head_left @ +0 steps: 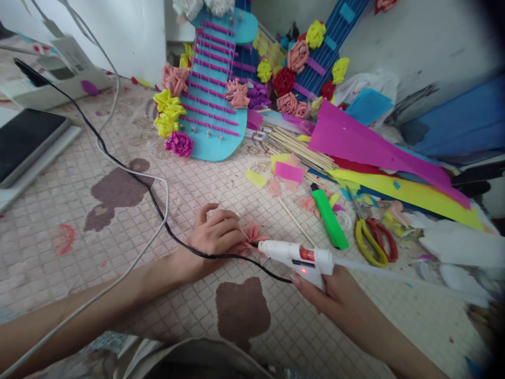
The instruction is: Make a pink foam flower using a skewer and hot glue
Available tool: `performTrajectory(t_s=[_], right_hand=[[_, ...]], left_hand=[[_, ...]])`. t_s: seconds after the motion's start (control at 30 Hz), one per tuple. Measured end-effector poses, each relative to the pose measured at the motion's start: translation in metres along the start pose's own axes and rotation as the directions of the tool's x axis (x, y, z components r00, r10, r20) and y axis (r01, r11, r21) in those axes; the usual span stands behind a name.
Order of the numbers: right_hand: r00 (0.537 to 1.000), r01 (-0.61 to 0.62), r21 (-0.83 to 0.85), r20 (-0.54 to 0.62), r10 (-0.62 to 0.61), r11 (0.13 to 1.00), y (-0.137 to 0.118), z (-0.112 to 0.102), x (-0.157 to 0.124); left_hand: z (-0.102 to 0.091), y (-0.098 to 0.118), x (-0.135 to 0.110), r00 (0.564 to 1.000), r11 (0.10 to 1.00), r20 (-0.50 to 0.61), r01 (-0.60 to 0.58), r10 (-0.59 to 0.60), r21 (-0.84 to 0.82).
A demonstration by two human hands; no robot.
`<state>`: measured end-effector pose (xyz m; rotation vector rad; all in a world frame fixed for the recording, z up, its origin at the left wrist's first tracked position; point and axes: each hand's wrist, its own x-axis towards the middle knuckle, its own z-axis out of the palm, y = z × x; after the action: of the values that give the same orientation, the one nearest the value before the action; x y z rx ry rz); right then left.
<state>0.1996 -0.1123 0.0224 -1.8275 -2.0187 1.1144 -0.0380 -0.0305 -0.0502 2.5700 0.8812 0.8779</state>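
Pink paper flower (253,230), judged part-made, pinched in fingers of left hand (215,237); glue gun (282,250) gripped by fingers of right hand (341,295), nozzle at the flower; beyond the fingers, seemingly finished rosettes (169,116), unshaped paper scraps (289,171).

From my remote seat I see smooth white plastic on the glue gun (282,249), thin creased paper in the pink flower (254,232), glossy black phone (29,145), metal-and-plastic scissors (362,215), pale matt wooden sticks (300,147), smooth magenta paper sheet (379,152), grid-textured tabletop (189,189)
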Motion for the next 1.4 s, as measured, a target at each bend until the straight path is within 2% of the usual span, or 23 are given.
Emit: performTrajectory(t_s=[0.27, 0.67, 0.87, 1.03, 1.17, 1.33, 1.4], right_hand=[[0.999, -0.035, -0.012, 0.002, 0.036, 0.999, 0.0047, 0.0023, -0.0026], [1.0, 0.003, 0.031, -0.029, -0.002, 1.0, 0.0014, 0.0033, -0.0001], [1.0, -0.023, 0.035, -0.009, 0.023, 0.999, 0.0014, 0.0046, 0.0001], [0.999, -0.026, 0.023, -0.022, 0.027, 0.999, 0.0023, 0.0052, -0.0001], [0.998, -0.049, 0.047, -0.039, 0.051, 0.998, 0.0034, 0.0053, -0.0019], [0.996, -0.072, 0.08, -0.045, 0.076, 0.994, 0.0048, 0.0053, -0.0041], [0.996, -0.078, 0.082, -0.045, 0.082, 0.994, 0.0057, 0.0054, -0.0045]], left_hand=[[0.0002, 0.0008, 0.0003, 1.0, 1.0, 0.018, 0.014, -0.014, -0.004], [-0.0025, -0.0007, 0.0002, 0.997, 1.0, 0.074, 0.001, 0.0, -0.018], [0.0015, -0.0008, -0.0005, 0.997, 0.99, 0.06, 0.061, -0.054, -0.128], [0.001, 0.0012, 0.001, 0.988, 0.979, 0.105, 0.13, -0.115, -0.155], [0.0005, 0.004, 0.0017, 0.981, 0.964, 0.092, 0.186, -0.171, -0.189], [0.004, 0.0039, 0.0014, 0.982, 0.967, 0.045, 0.187, -0.182, -0.172], [0.0055, 0.0028, 0.0014, 0.983, 0.968, 0.059, 0.182, -0.174, -0.175]])
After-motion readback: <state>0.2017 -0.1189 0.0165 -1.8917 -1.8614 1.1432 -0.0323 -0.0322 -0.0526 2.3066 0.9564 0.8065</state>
